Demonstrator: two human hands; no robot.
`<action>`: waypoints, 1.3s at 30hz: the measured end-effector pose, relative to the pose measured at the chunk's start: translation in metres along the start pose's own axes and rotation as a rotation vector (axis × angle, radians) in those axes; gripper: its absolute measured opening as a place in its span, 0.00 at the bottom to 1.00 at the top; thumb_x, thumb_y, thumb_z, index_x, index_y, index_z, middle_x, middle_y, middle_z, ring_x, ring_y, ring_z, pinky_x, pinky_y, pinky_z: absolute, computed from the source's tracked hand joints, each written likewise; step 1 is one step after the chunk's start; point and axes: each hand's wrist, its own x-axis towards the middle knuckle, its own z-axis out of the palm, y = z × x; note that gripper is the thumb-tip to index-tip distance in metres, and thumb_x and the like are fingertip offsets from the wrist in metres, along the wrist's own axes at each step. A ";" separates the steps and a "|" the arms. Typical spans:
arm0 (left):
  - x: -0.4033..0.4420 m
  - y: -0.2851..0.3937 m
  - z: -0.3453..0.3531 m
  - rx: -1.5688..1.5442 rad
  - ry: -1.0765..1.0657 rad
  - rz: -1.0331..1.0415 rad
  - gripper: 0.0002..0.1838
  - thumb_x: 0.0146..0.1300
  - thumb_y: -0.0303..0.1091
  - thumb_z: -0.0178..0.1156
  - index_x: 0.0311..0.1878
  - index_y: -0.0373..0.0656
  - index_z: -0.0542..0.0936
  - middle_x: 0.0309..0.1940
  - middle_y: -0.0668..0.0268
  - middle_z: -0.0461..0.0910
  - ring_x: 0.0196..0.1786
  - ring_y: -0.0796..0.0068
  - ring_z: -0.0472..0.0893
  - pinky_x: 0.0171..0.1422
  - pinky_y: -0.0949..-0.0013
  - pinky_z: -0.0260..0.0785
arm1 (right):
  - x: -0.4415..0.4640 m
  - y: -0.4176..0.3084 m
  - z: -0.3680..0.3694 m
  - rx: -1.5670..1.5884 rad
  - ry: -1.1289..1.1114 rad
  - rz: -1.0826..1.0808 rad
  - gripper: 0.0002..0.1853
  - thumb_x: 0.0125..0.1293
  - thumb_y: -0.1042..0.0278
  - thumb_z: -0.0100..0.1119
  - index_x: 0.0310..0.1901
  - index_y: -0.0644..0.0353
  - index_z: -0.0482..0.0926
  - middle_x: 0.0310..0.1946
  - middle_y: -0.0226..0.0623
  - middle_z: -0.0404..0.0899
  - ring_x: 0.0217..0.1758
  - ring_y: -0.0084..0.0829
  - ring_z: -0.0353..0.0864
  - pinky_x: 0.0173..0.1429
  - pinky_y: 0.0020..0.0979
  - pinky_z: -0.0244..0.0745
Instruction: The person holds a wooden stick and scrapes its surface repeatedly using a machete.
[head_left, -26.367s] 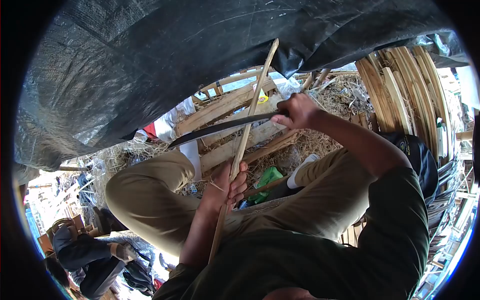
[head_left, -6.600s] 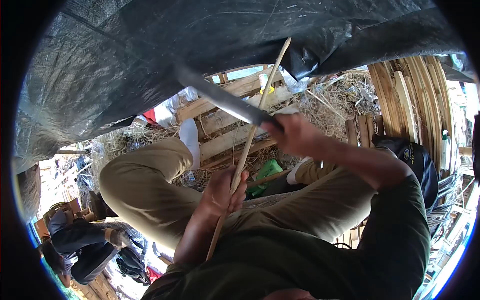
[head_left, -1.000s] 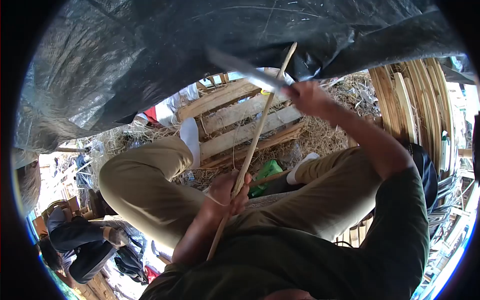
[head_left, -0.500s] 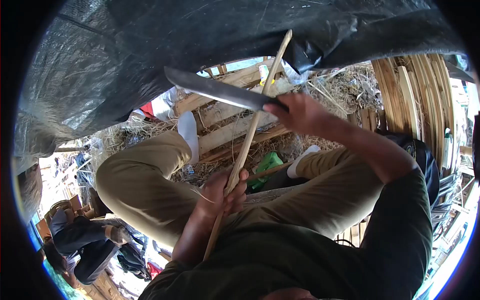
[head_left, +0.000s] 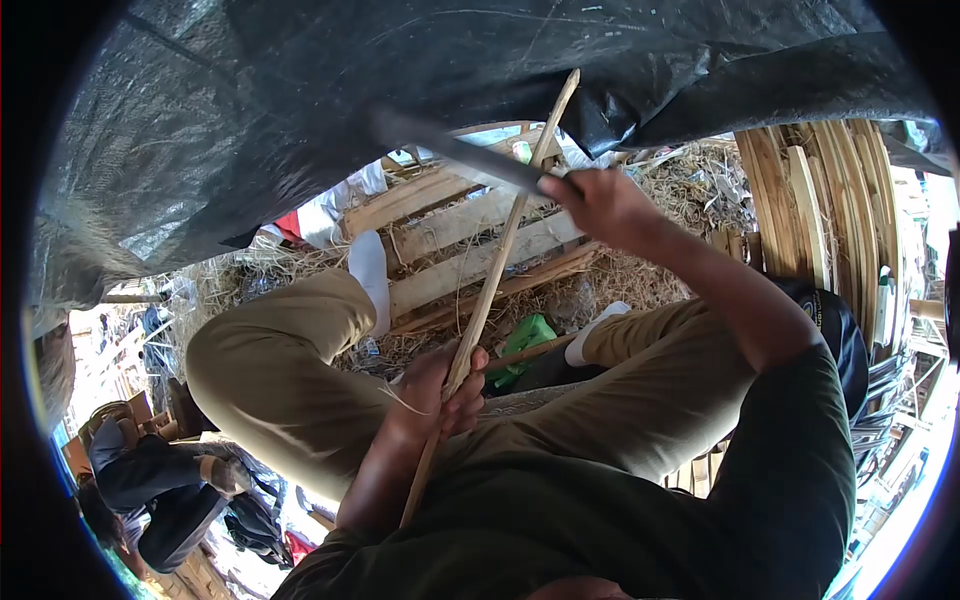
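Observation:
My left hand [head_left: 440,392] is wrapped round the lower part of a long, pale wooden stick [head_left: 495,270]. The stick slants from my lap up to a pointed far end. In my right hand [head_left: 607,208] is the dark handle of a machete [head_left: 490,160]. Its wide blade crosses the upper part of the stick and points to the upper left, its tip blurred by motion. Whether the edge touches the wood I cannot tell. A thin, curled strip hangs by my left wrist.
A black plastic sheet [head_left: 250,130] hangs across the top. Wooden slats [head_left: 480,222] lie over straw between my feet, near a green plastic bag [head_left: 525,345]. Several planks [head_left: 850,190] stand at right. Another person [head_left: 165,490] sits at lower left.
The machete has shifted slightly up and right along the stick with my right hand, its blade now blurred. My left hand keeps its hold on the stick.

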 end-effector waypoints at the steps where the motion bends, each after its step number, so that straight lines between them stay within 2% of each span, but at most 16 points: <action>1: -0.001 0.001 0.001 0.005 0.002 0.009 0.19 0.78 0.53 0.41 0.40 0.50 0.71 0.12 0.74 0.59 0.10 0.81 0.56 0.14 0.74 0.50 | 0.005 0.009 -0.005 0.027 0.060 0.004 0.28 0.78 0.42 0.46 0.40 0.63 0.82 0.26 0.49 0.84 0.34 0.45 0.89 0.33 0.46 0.83; 3: 0.002 -0.005 -0.006 -0.016 -0.029 -0.006 0.19 0.78 0.53 0.40 0.40 0.49 0.71 0.12 0.73 0.59 0.10 0.81 0.57 0.14 0.74 0.51 | -0.001 0.009 -0.008 0.062 0.067 0.041 0.28 0.78 0.43 0.46 0.40 0.65 0.81 0.26 0.53 0.83 0.33 0.44 0.89 0.33 0.48 0.83; 5: 0.005 -0.006 -0.008 -0.017 -0.062 0.006 0.20 0.79 0.53 0.40 0.40 0.49 0.72 0.12 0.73 0.59 0.11 0.80 0.58 0.14 0.74 0.51 | -0.030 -0.008 0.020 -0.019 0.081 -0.229 0.27 0.78 0.43 0.46 0.41 0.63 0.79 0.25 0.50 0.82 0.30 0.44 0.87 0.33 0.48 0.82; 6: 0.005 -0.006 -0.009 -0.008 -0.075 0.019 0.20 0.79 0.52 0.41 0.40 0.48 0.72 0.12 0.73 0.60 0.11 0.81 0.59 0.15 0.74 0.52 | -0.041 -0.029 0.023 0.158 -0.044 -0.143 0.26 0.78 0.43 0.46 0.42 0.62 0.79 0.25 0.47 0.81 0.29 0.44 0.87 0.33 0.47 0.82; 9: 0.003 -0.005 -0.004 0.076 0.046 0.066 0.20 0.80 0.51 0.41 0.40 0.45 0.72 0.13 0.73 0.61 0.11 0.81 0.61 0.16 0.74 0.53 | -0.045 -0.037 0.012 0.124 0.044 -0.376 0.24 0.78 0.46 0.51 0.37 0.62 0.80 0.18 0.43 0.79 0.17 0.39 0.81 0.21 0.41 0.72; 15: -0.006 -0.005 0.012 0.350 0.229 0.195 0.22 0.81 0.51 0.43 0.41 0.41 0.76 0.15 0.71 0.66 0.13 0.82 0.65 0.19 0.74 0.58 | 0.011 0.037 0.008 0.052 0.325 -0.195 0.21 0.77 0.54 0.54 0.33 0.65 0.77 0.16 0.42 0.78 0.14 0.34 0.78 0.18 0.38 0.71; 18: -0.005 -0.009 0.005 0.344 0.189 0.221 0.23 0.81 0.51 0.44 0.42 0.40 0.77 0.16 0.71 0.68 0.15 0.82 0.67 0.21 0.74 0.61 | -0.036 -0.015 0.011 0.212 0.119 -0.167 0.18 0.77 0.57 0.55 0.33 0.64 0.76 0.17 0.43 0.78 0.14 0.37 0.79 0.18 0.39 0.70; 21: -0.006 -0.009 0.006 0.309 0.201 0.237 0.23 0.81 0.50 0.44 0.41 0.40 0.77 0.17 0.71 0.69 0.15 0.82 0.67 0.21 0.74 0.61 | -0.037 -0.014 0.017 0.139 0.243 -0.489 0.19 0.77 0.55 0.55 0.33 0.62 0.77 0.14 0.40 0.76 0.14 0.37 0.78 0.17 0.39 0.69; 25: -0.010 -0.007 0.011 0.273 0.235 0.238 0.23 0.81 0.51 0.45 0.40 0.41 0.76 0.17 0.71 0.69 0.15 0.82 0.67 0.21 0.75 0.61 | -0.007 0.015 -0.001 0.083 0.322 -0.274 0.20 0.78 0.51 0.51 0.36 0.60 0.78 0.14 0.35 0.73 0.12 0.35 0.75 0.16 0.37 0.68; 29: -0.008 -0.007 0.011 0.302 0.176 0.228 0.23 0.80 0.52 0.44 0.40 0.41 0.76 0.17 0.71 0.68 0.15 0.82 0.67 0.21 0.75 0.60 | -0.038 -0.008 0.044 0.027 0.129 -0.341 0.21 0.80 0.49 0.47 0.41 0.62 0.78 0.18 0.32 0.75 0.14 0.31 0.75 0.16 0.36 0.68; 32: -0.009 -0.006 0.011 0.276 0.187 0.203 0.23 0.80 0.52 0.44 0.41 0.42 0.76 0.17 0.71 0.67 0.14 0.82 0.65 0.19 0.74 0.58 | -0.050 -0.042 0.017 0.070 0.009 -0.488 0.29 0.79 0.41 0.41 0.40 0.61 0.79 0.22 0.43 0.81 0.26 0.43 0.87 0.34 0.47 0.83; 33: -0.008 -0.006 0.014 0.257 0.211 0.204 0.23 0.80 0.52 0.43 0.41 0.42 0.76 0.16 0.71 0.67 0.13 0.82 0.64 0.19 0.74 0.58 | -0.041 -0.032 0.018 0.034 0.149 -0.490 0.25 0.79 0.45 0.46 0.40 0.63 0.79 0.20 0.41 0.79 0.22 0.37 0.83 0.25 0.40 0.75; 34: -0.007 -0.007 0.015 0.231 0.235 0.217 0.23 0.81 0.52 0.43 0.41 0.42 0.76 0.16 0.72 0.66 0.13 0.82 0.62 0.18 0.74 0.57 | -0.033 -0.029 0.014 -0.001 0.290 -0.481 0.22 0.78 0.50 0.51 0.40 0.64 0.79 0.18 0.38 0.76 0.17 0.30 0.79 0.16 0.34 0.68; 36: -0.008 -0.009 0.013 0.194 0.208 0.202 0.23 0.81 0.53 0.42 0.42 0.43 0.75 0.15 0.72 0.65 0.12 0.81 0.61 0.18 0.74 0.56 | -0.015 -0.019 -0.011 0.173 -0.002 -0.029 0.22 0.78 0.50 0.53 0.38 0.64 0.80 0.18 0.41 0.77 0.19 0.32 0.81 0.18 0.36 0.69; 37: -0.008 -0.010 0.010 0.183 0.191 0.200 0.23 0.80 0.53 0.42 0.42 0.44 0.75 0.14 0.72 0.65 0.11 0.81 0.60 0.18 0.73 0.56 | -0.010 -0.007 -0.005 0.093 0.238 -0.144 0.22 0.78 0.50 0.53 0.36 0.64 0.81 0.19 0.44 0.79 0.21 0.37 0.83 0.23 0.41 0.73; 39: 0.000 -0.008 0.002 0.068 0.061 0.108 0.22 0.80 0.53 0.41 0.41 0.46 0.74 0.13 0.72 0.64 0.12 0.81 0.61 0.17 0.74 0.56 | -0.022 -0.003 0.026 0.017 0.258 -0.338 0.22 0.77 0.50 0.54 0.36 0.63 0.81 0.19 0.45 0.79 0.22 0.41 0.84 0.26 0.44 0.75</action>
